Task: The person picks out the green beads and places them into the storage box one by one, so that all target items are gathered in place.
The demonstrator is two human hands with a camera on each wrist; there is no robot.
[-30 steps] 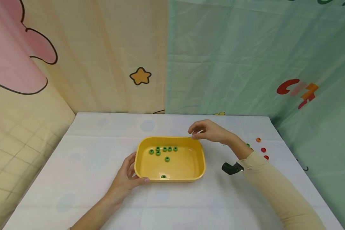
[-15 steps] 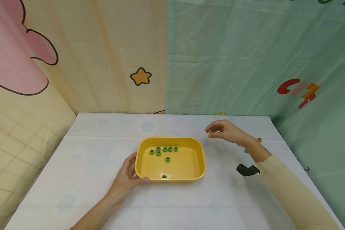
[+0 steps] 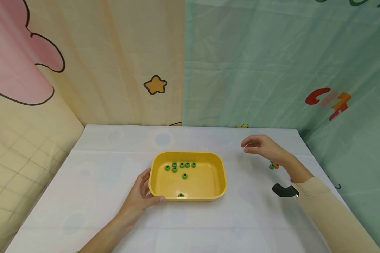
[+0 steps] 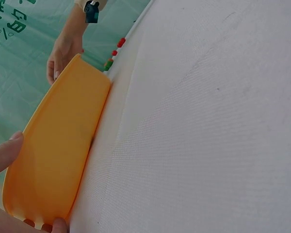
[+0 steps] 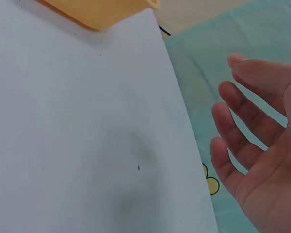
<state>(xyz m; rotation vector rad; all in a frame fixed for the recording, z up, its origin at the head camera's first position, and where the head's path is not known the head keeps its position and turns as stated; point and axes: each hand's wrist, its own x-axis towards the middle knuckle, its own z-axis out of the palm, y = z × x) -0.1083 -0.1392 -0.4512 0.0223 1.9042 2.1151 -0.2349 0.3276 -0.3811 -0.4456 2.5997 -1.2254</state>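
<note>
A yellow tray (image 3: 206, 181) rests on the table, with several green beads (image 3: 185, 176) scattered inside, most toward its back left. My left hand (image 3: 137, 196) grips the tray's left end, thumb along the front rim and fingers around the side; the left wrist view shows the tray's outer wall (image 4: 58, 145) and the thumb at its rim. To the right of the tray, my right hand (image 3: 264, 147) hovers over the table with relaxed, slightly bent fingers. The right wrist view shows nothing between those fingers (image 5: 233, 128).
Near my right forearm lie a green bead (image 3: 271, 166) and an orange bead (image 3: 277, 166). Red beads (image 4: 121, 42) show beyond the tray in the left wrist view. A black camera mount (image 3: 285, 190) hangs at my right wrist. Printed curtains (image 3: 240, 70) stand behind the white table (image 3: 82, 182).
My right hand has moved rightward, from the tray's back right corner out over the table. The left hand, the tray and the beads inside have stayed in place.
</note>
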